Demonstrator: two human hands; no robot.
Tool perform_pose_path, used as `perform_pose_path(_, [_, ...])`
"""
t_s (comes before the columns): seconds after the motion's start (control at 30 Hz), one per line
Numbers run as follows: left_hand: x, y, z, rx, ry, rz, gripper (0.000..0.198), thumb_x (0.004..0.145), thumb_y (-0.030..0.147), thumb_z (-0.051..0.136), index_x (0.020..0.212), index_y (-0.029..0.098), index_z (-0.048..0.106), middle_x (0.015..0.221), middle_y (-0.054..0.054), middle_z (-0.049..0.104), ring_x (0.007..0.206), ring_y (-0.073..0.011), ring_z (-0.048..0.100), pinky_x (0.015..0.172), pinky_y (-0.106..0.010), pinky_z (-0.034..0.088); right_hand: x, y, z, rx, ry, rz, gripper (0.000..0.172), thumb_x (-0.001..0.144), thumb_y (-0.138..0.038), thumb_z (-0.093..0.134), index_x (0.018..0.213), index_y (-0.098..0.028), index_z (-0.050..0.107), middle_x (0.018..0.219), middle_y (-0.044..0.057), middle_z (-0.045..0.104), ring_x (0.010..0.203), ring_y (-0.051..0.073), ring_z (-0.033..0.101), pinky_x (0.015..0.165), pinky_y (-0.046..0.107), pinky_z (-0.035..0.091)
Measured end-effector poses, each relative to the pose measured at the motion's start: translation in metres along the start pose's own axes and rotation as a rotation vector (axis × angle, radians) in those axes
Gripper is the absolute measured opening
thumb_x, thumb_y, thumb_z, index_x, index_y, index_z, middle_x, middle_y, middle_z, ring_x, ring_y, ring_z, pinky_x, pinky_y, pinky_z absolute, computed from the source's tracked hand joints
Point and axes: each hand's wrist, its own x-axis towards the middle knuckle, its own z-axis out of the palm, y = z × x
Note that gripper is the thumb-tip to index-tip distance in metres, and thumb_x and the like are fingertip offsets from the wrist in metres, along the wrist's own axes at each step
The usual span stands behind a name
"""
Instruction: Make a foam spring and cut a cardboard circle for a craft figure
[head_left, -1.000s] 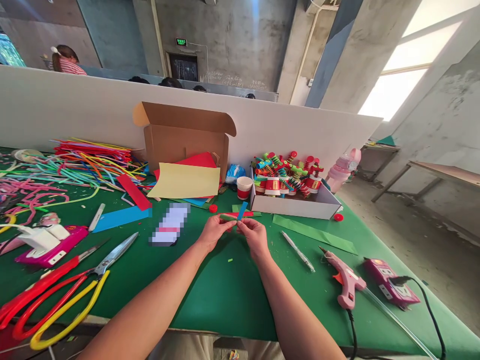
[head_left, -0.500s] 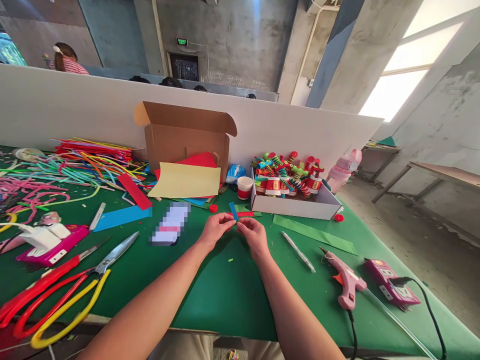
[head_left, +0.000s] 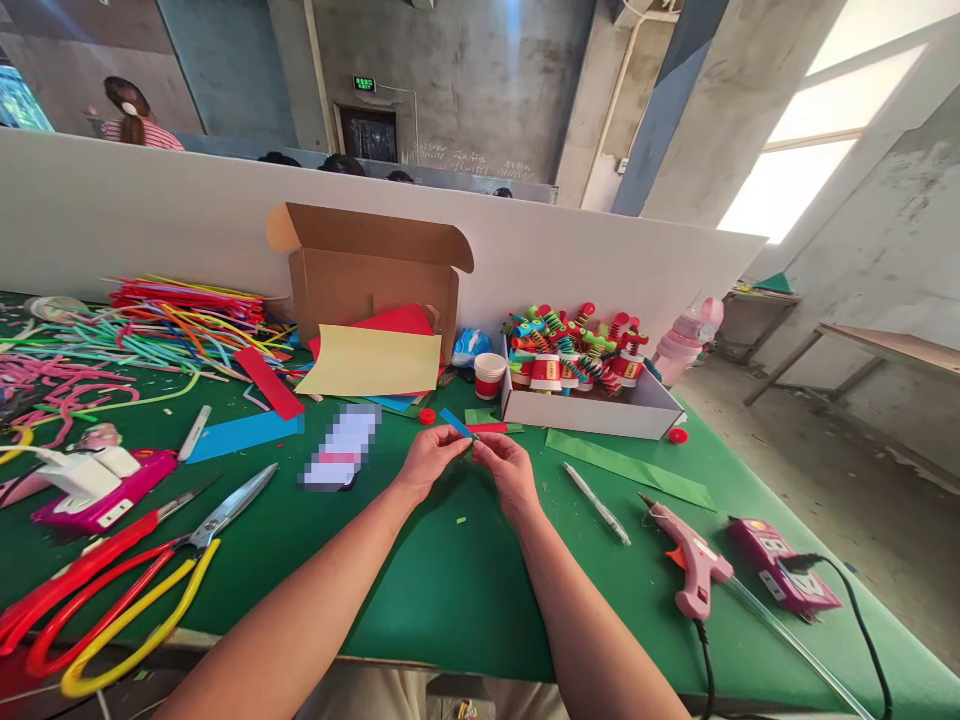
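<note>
The blue paper strip [head_left: 454,422] has swung over since the earlier frames: its free end, which leaned right and then stood steeper, now slants low to the left, above the fingers of your left hand [head_left: 433,462]. That suggests you are folding or turning it. You pinch its near end narrowly between the fingertips of your left and right hand [head_left: 506,472], over the green table [head_left: 465,590], in front of the white cardboard tray [head_left: 585,415].
</note>
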Motion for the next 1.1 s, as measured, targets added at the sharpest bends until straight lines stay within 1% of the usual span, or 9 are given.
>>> perform_pose_path(0.13, [0.000,-0.002,0.001,0.011,0.007,-0.025,0.030,0.055,0.042,0.079,0.067,0.016,0.069,0.066,-0.001,0.068,0.066,-0.0149,0.057,0.067,-0.028,0.044,0.002,0.003,-0.001,-0.037,0.020,-0.034,0.019,0.058,-0.029,0.079,0.072,-0.019,0.071,0.070,0.000,0.069,0.063,0.013,0.058,0.069,0.030,0.050])
perform_pose_path(0.27, [0.002,-0.007,0.000,0.021,0.014,0.005,0.032,0.057,0.043,0.079,0.074,0.016,0.072,0.071,-0.003,0.071,0.070,-0.0176,0.061,0.069,-0.030,0.047,0.002,0.002,-0.001,-0.014,0.008,-0.052,0.023,0.056,-0.027,0.082,0.074,-0.019,0.071,0.070,-0.001,0.068,0.065,0.012,0.059,0.070,0.027,0.050])
perform_pose_path(0.43, [0.006,-0.013,-0.003,0.131,0.066,0.113,0.027,0.064,0.042,0.074,0.073,0.017,0.072,0.069,-0.003,0.071,0.067,-0.0176,0.062,0.066,-0.029,0.048,0.001,0.000,0.000,0.161,-0.007,0.086,0.036,0.060,-0.043,0.082,0.083,-0.017,0.071,0.073,0.002,0.068,0.063,0.012,0.062,0.068,0.026,0.053])
perform_pose_path(0.5, [0.008,-0.016,-0.004,0.181,0.082,0.175,0.025,0.065,0.041,0.074,0.073,0.018,0.071,0.068,-0.003,0.069,0.065,-0.0167,0.061,0.064,-0.028,0.048,0.002,0.001,-0.001,0.200,-0.008,0.161,0.041,0.058,-0.049,0.083,0.079,-0.015,0.070,0.072,0.003,0.068,0.061,0.012,0.063,0.065,0.026,0.053])
perform_pose_path(0.6, [0.010,-0.019,-0.004,0.264,0.115,0.301,0.022,0.066,0.040,0.074,0.072,0.020,0.071,0.074,-0.003,0.068,0.064,-0.0145,0.059,0.059,-0.026,0.047,0.002,0.001,-0.001,0.231,-0.023,0.261,0.045,0.052,-0.052,0.085,0.070,-0.014,0.068,0.071,0.003,0.068,0.058,0.012,0.063,0.061,0.025,0.054])
perform_pose_path(0.7, [0.010,-0.021,-0.003,0.296,0.103,0.409,0.020,0.070,0.041,0.073,0.074,0.021,0.072,0.082,-0.003,0.067,0.066,-0.0128,0.059,0.057,-0.024,0.047,0.002,0.000,-0.002,0.241,-0.034,0.299,0.045,0.049,-0.050,0.088,0.069,-0.014,0.069,0.069,0.002,0.068,0.056,0.010,0.062,0.058,0.022,0.053])
perform_pose_path(0.8, [0.008,-0.020,-0.002,0.315,0.085,0.463,0.019,0.074,0.040,0.071,0.075,0.022,0.072,0.083,-0.003,0.067,0.067,-0.0126,0.059,0.057,-0.023,0.048,0.001,-0.001,-0.002,0.254,-0.039,0.312,0.044,0.049,-0.046,0.089,0.071,-0.013,0.070,0.068,0.001,0.067,0.054,0.008,0.059,0.056,0.020,0.052])
perform_pose_path(0.97, [0.007,-0.019,-0.001,0.312,0.081,0.495,0.018,0.074,0.040,0.072,0.076,0.022,0.072,0.082,-0.003,0.067,0.070,-0.0133,0.060,0.058,-0.024,0.049,0.001,-0.002,-0.003,0.282,-0.025,0.338,0.035,0.055,-0.039,0.088,0.071,-0.014,0.069,0.067,0.000,0.066,0.053,0.006,0.057,0.050,0.018,0.048])
perform_pose_path(1.1, [0.005,-0.016,0.000,0.300,0.066,0.469,0.019,0.072,0.040,0.072,0.076,0.022,0.071,0.082,-0.003,0.068,0.070,-0.0136,0.060,0.058,-0.024,0.048,0.002,-0.002,-0.003,0.282,-0.016,0.339,0.032,0.056,-0.036,0.087,0.070,-0.014,0.069,0.063,-0.001,0.064,0.050,0.006,0.054,0.049,0.018,0.046])
